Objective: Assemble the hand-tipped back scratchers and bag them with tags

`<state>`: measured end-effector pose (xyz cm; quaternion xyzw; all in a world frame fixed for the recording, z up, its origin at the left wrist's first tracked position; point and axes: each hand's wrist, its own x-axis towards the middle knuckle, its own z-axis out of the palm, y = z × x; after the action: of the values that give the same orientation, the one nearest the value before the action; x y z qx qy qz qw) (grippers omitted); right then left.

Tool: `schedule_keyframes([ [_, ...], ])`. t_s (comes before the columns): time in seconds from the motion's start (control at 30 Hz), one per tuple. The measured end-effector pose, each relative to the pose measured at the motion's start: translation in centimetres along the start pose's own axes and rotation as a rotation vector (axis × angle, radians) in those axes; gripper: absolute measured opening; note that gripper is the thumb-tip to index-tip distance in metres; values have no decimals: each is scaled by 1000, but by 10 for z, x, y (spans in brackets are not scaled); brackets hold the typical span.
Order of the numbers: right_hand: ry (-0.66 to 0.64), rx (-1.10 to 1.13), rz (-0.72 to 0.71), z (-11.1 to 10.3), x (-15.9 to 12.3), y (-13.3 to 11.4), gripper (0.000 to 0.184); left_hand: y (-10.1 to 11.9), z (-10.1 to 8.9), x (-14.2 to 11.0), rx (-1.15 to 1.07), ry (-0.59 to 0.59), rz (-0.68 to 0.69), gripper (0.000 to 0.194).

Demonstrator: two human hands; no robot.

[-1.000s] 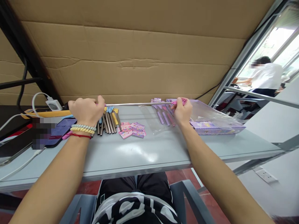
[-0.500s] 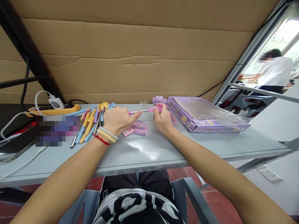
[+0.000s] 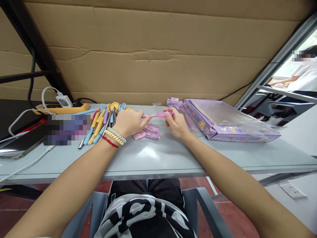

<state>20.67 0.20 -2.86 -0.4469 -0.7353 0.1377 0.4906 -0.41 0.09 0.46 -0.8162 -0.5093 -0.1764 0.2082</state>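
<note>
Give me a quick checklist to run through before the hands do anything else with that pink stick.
1. Left hand holds one end of the pink telescopic stick: ok.
2. Right hand holds its pink head end: ok.
3. Stick fully collapsed: cannot tell.
4. Small pink cards lie below the stick, untouched: ok.
5. Pile of coloured sticks beside the left wrist, apart from the grip: ok.
6. Purple box away from the right hand: ok.

Soft, even daylight came in from the blown-out window (image 3: 300, 43) at far right and left a pale glare patch on the grey table (image 3: 148, 153) near the middle, with faint shadows, sharp focus at centre, strong wide-angle bending at the edges, and two pixelated patches.
</note>
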Motion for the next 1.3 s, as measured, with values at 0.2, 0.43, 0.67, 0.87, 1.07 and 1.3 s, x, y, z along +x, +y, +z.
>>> schedule_keyframes([
  [0.2, 2, -74, -54, -10, 1, 0, 45, -6, 0, 0, -114, -17, 54, 46],
  [0.43, -11, -148, -100, -14, 2, 3, 38, -6, 3, 0, -235, -15, 144, 26],
  [0.67, -38, -166, -95, -14, 3, 5, 39, -6, 11, 0, -278, 13, 198, 28],
  [0.87, -70, -164, -89, -14, 3, 5, 39, -5, 11, 0, -283, 1, 240, 33],
  [1.07, -93, -176, -76, -14, 3, 4, 40, -3, 9, -1, -286, -19, 233, 33],
  [1.3, -173, -191, -124, -13, 3, 2, 39, -3, 7, -1, -273, -15, 254, 27],
])
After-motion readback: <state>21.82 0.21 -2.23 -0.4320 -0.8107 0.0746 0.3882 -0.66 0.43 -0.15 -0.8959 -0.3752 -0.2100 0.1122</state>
